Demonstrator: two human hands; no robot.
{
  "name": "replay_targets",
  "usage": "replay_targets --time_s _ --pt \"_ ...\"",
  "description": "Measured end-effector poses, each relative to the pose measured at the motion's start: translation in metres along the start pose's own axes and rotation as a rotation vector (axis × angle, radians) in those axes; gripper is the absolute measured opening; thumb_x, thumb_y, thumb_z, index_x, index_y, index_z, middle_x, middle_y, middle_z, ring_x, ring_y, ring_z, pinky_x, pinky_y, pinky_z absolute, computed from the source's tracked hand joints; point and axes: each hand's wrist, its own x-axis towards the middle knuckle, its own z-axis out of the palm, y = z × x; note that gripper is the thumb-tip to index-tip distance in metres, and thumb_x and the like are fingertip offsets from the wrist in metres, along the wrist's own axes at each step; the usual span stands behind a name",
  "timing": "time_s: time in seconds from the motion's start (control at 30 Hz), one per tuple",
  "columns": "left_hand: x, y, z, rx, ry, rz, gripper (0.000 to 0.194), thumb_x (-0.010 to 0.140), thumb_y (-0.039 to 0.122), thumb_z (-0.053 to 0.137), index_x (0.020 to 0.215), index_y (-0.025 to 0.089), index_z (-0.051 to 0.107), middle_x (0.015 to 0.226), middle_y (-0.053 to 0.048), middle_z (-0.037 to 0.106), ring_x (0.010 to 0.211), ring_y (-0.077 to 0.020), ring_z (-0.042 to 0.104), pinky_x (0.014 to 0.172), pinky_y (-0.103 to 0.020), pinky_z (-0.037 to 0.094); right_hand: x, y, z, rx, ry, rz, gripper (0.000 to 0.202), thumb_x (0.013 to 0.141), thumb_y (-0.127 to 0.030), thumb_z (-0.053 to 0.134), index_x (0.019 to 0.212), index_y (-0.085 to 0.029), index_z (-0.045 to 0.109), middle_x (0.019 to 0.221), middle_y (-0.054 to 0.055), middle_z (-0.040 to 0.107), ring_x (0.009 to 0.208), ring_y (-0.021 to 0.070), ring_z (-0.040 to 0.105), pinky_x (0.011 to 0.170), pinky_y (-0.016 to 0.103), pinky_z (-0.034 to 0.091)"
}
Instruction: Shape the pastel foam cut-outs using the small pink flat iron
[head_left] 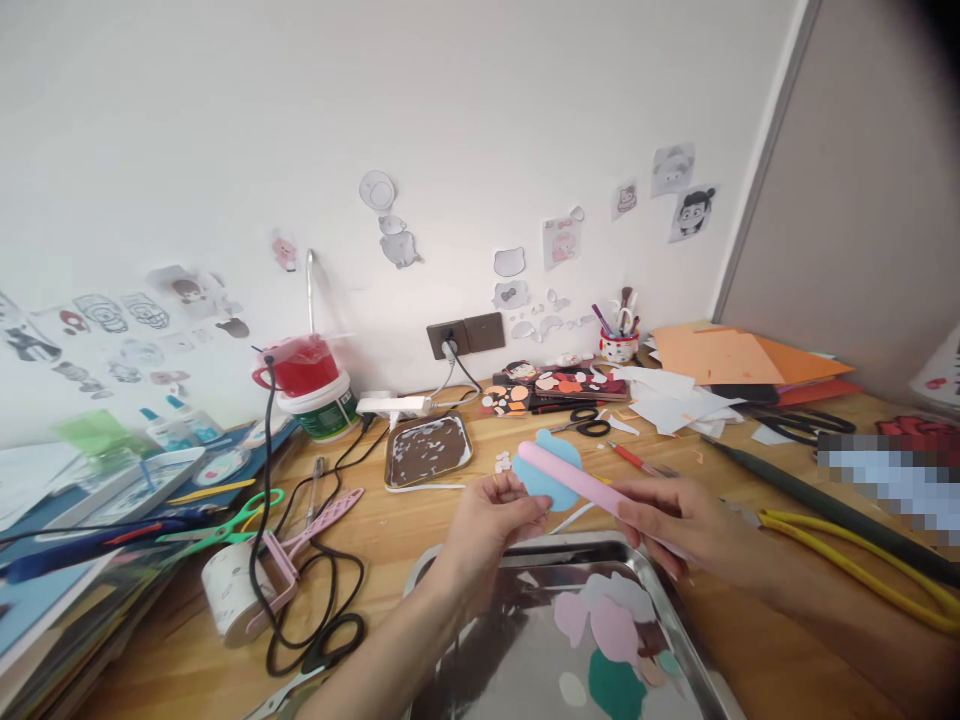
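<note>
A light blue paper cut-out (551, 490) with a rounded outline is pinched in my left hand (499, 515), above the far edge of a metal tray (611, 546). My right hand (667, 520) is wrapped round a pink rod-like tool (574, 477). The rod's rounded tip lies over the blue cut-out; whether it presses on it cannot be told. Inside the tray, below my hands, lie pink cut-outs (615, 628), a dark green one (616, 685) and a pale one (572, 689).
Behind my hands are a brown shallow tray (429, 450), black scissors (589, 424) and a red pen (628, 458). Cables (360, 580), green scissors (225, 525) and a tape roll (232, 590) lie left. Yellow-handled scissors (840, 540) and orange sheets (720, 355) are right.
</note>
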Motion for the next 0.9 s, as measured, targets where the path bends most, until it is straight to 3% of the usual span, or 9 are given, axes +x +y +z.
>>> replay_targets --time_s 0.1,0.3,0.47,0.7,0.9 --pt "0.001 0.001 -0.002 -0.015 0.027 -0.010 0.017 0.054 0.022 0.068 0.060 0.012 0.057 0.058 0.000 0.056 0.053 -0.0063 0.049 0.055 -0.017 0.039 0.000 0.000 -0.003 -0.018 0.018 -0.022 0.031 0.077 -0.045 0.041 0.069 -0.017 0.051 0.046 -0.006 0.042 0.034 0.0056 0.037 0.036 0.018 0.028" --pt "0.003 0.003 -0.005 -0.074 0.055 -0.029 0.016 0.055 0.020 0.068 0.059 0.012 0.056 0.056 0.001 0.054 0.052 -0.0047 0.049 0.053 -0.014 0.039 0.002 -0.003 -0.008 -0.005 0.093 -0.031 0.031 0.077 -0.044 0.041 0.065 -0.017 0.049 0.054 -0.004 0.046 0.035 0.0036 0.037 0.036 0.017 0.026" --pt "0.004 0.001 -0.005 -0.135 0.033 -0.058 0.014 0.055 0.018 0.069 0.061 0.010 0.059 0.059 0.000 0.055 0.055 -0.0048 0.050 0.057 -0.014 0.041 0.002 0.004 0.003 -0.024 -0.002 -0.025 0.032 0.077 -0.045 0.040 0.083 -0.017 0.054 0.056 -0.003 0.048 0.036 0.0046 0.037 0.036 0.017 0.027" --pt "0.004 -0.003 -0.004 -0.105 -0.003 -0.037 0.018 0.054 0.018 0.069 0.068 0.010 0.060 0.067 -0.003 0.058 0.058 -0.0072 0.052 0.061 -0.018 0.042 0.005 0.020 0.008 -0.057 0.034 -0.041 0.039 0.079 -0.044 0.039 0.105 -0.016 0.050 0.061 -0.001 0.052 0.036 0.0037 0.037 0.034 0.016 0.025" --pt "0.003 -0.001 -0.003 -0.054 0.019 -0.018 0.015 0.053 0.018 0.069 0.061 0.011 0.057 0.060 -0.001 0.055 0.053 -0.0053 0.048 0.054 -0.016 0.040 0.003 0.017 0.007 -0.049 0.045 -0.044 0.036 0.079 -0.042 0.040 0.104 -0.017 0.050 0.058 -0.002 0.050 0.035 0.0039 0.037 0.034 0.016 0.025"
